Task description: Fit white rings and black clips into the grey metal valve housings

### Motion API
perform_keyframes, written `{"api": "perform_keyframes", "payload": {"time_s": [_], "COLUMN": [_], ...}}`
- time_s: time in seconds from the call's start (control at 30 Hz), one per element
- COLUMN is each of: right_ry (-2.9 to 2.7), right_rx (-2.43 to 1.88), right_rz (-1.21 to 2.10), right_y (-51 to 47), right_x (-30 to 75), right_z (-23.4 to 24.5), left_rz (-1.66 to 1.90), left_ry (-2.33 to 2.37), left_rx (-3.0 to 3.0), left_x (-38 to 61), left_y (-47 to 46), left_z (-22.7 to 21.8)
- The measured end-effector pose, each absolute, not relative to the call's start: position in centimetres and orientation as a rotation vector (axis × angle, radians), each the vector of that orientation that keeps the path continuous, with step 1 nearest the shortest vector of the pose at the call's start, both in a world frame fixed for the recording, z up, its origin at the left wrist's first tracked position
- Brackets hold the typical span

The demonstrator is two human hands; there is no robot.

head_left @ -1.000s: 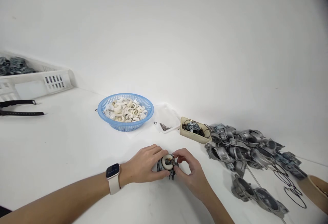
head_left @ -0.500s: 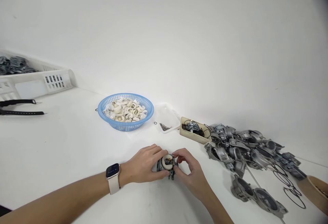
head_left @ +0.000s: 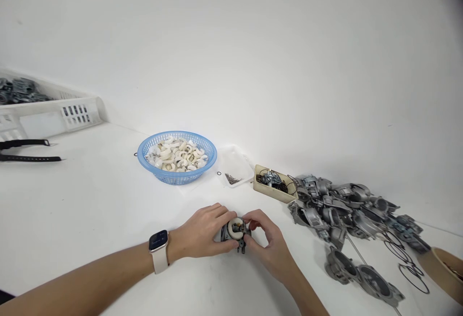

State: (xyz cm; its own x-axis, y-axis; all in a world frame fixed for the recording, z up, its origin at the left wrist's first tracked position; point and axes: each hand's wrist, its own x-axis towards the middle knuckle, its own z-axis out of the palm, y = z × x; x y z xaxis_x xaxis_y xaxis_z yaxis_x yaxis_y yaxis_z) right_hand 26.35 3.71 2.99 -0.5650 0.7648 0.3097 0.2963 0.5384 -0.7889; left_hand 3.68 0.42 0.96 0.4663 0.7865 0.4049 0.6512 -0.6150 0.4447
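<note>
Near the front middle of the table is a grey metal carburetor body (head_left: pixel 241 247) with its inner side facing up. A white C-shaped float (head_left: pixel 234 230) sits in it, around brass-coloured parts. My left hand (head_left: pixel 208 231) grips the body from the left, thumb at the near side and fingers at the far side. On the right edge, my right hand (head_left: pixel 269 246) has thumb and index finger closed against the body, close to the float's open end. Whether a small pin is between those fingertips cannot be made out.
Behind my hands stand a blue basket (head_left: pixel 159 177) of white floats, a white tray (head_left: pixel 241 165) with thin pins and a cream box (head_left: pixel 271 192) with black rings. Grey metal bowls (head_left: pixel 336 210) pile up at right, near a tan container (head_left: pixel 439 270). A white crate (head_left: pixel 81 113) and black strap (head_left: pixel 32 158) lie left.
Almost nothing differs. Both hands keep their hold on the carburetor, and the right fingertips have shifted only very slightly at its edge.
</note>
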Motion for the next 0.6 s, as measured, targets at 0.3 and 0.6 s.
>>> {"api": "perform_keyframes", "payload": {"time_s": [0.3, 0.6], "right_ry": [-2.121, -2.119], "right_rx": [-0.853, -0.859], "right_rz": [0.936, 0.934], "right_y": [3.58, 3.57], "right_x": [26.32, 26.30], "right_z": [3.22, 3.29], "left_rz": [0.866, 0.867], "left_ry": [1.249, 1.250], "left_rx": [2.495, 2.494], "left_x": [3.69, 3.70], "left_y": [0.48, 0.48], "left_z": [1.05, 1.10]}}
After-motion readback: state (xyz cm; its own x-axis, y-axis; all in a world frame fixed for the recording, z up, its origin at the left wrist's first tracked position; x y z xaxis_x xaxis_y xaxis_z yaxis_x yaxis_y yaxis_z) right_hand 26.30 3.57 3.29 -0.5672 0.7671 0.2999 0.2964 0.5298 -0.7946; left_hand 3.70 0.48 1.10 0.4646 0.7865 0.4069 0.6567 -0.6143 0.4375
